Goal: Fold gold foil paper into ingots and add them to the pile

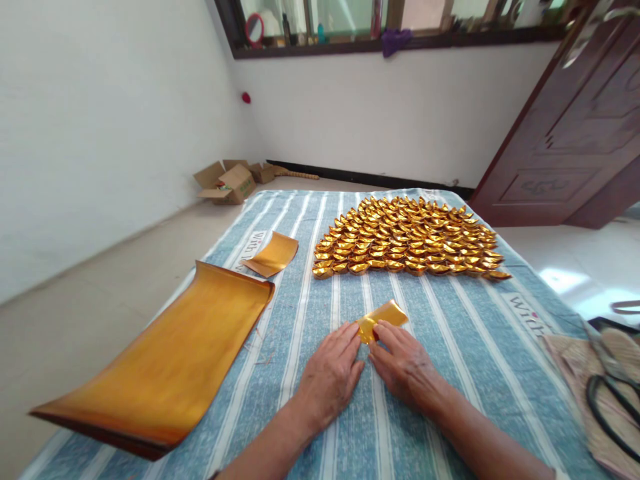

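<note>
A small gold foil paper (384,316) lies on the blue striped cloth (450,347), partly folded at its near end. My left hand (331,377) and my right hand (405,363) rest side by side on the cloth, and the fingertips of both pinch the folded near end of the paper. Beyond the hands, many folded gold paper ingots (407,237) lie packed in tidy rows.
A long stack of gold foil sheets (165,363) curls at the left edge, with a smaller gold sheet (273,254) behind it. Black scissors (613,407) lie on a woven mat at the right. Open cardboard boxes (227,181) sit on the floor by the wall; a brown door (575,127) stands right.
</note>
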Action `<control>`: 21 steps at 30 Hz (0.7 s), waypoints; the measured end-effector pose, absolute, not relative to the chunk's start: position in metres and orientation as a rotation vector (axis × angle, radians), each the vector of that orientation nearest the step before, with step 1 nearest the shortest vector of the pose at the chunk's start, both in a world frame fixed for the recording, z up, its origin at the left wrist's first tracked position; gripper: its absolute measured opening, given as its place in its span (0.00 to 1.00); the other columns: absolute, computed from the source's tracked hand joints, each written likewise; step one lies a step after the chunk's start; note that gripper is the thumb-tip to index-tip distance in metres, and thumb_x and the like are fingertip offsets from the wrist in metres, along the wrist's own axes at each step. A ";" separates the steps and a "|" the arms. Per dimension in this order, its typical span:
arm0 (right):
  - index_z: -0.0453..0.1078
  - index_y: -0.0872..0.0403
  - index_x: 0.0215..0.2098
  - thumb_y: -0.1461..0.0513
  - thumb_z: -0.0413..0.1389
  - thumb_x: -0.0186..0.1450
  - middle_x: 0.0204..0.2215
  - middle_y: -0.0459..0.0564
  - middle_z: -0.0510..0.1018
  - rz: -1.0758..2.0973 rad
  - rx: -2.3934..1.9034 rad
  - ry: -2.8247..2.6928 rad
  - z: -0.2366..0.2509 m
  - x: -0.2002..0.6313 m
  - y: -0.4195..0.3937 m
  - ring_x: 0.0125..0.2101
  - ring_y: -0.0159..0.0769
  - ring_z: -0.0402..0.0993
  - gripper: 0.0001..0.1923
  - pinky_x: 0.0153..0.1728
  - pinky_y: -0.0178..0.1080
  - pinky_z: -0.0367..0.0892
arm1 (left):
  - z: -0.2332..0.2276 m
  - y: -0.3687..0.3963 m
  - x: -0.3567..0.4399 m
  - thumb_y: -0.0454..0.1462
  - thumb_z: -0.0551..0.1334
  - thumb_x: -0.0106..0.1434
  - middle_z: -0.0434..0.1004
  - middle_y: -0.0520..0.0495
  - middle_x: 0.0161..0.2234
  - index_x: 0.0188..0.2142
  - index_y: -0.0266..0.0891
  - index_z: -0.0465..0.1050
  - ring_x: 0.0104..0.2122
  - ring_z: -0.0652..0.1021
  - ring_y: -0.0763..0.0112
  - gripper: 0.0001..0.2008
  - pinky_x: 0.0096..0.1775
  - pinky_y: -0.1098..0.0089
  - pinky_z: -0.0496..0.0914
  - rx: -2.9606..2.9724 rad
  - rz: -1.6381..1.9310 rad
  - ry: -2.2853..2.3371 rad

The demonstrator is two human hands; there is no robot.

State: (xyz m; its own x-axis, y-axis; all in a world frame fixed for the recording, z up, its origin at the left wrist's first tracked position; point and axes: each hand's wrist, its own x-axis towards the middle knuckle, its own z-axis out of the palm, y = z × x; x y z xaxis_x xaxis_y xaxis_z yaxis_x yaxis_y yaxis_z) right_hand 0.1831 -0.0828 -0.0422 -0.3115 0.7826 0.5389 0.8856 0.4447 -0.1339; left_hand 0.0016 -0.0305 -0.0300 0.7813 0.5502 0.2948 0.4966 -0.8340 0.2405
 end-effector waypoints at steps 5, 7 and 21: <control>0.69 0.55 0.29 0.64 0.48 0.68 0.35 0.54 0.73 -0.167 -1.405 -2.065 -0.038 0.188 -0.081 0.37 0.39 0.69 0.11 0.38 0.42 0.68 | -0.027 -0.029 0.002 0.34 0.57 0.64 0.67 0.36 0.57 0.56 0.34 0.63 0.58 0.66 0.55 0.21 0.55 0.53 0.67 2.800 0.541 0.841; 0.69 0.55 0.30 0.64 0.49 0.68 0.35 0.53 0.73 -0.218 -1.446 -1.956 -0.038 0.194 -0.078 0.37 0.39 0.70 0.10 0.39 0.41 0.66 | -0.026 -0.027 0.002 0.34 0.58 0.63 0.67 0.37 0.57 0.56 0.35 0.64 0.58 0.67 0.55 0.21 0.55 0.52 0.67 2.790 0.550 0.839; 0.72 0.56 0.41 0.55 0.56 0.62 0.43 0.56 0.73 -0.238 -2.059 -1.721 -0.047 0.216 -0.068 0.48 0.48 0.66 0.14 0.46 0.46 0.60 | -0.018 0.004 0.003 0.32 0.61 0.61 0.72 0.38 0.52 0.46 0.35 0.71 0.55 0.70 0.58 0.13 0.56 0.55 0.66 2.738 0.465 0.707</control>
